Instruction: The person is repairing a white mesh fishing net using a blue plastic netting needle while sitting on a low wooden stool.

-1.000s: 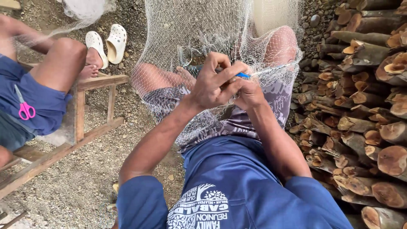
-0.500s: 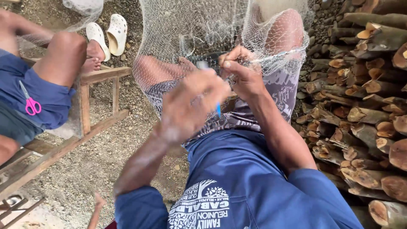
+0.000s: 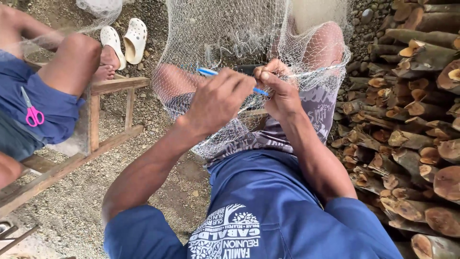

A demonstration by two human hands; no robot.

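Our left hand (image 3: 218, 100) has its grip closed around a slim blue plastic netting needle (image 3: 211, 72), held level over our lap. Our right hand (image 3: 280, 91) pinches the fine white mesh fishing net (image 3: 230, 33) draped across our knees, just beside the needle. Stacked cut logs (image 3: 412, 120) lie to our right.

Gravel ground with a wooden bench, sandals and stacked logs.

The gravel ground (image 3: 72, 206) carries a rough wooden bench (image 3: 91, 139) at the left, where another person sits with pink scissors (image 3: 31, 114) lying on the lap. A pair of white sandals (image 3: 123, 39) rests on the gravel beyond the bench. A stack of cut logs (image 3: 412, 124) stands along the right side. The fishing net (image 3: 230, 33) drapes over the person's knees.
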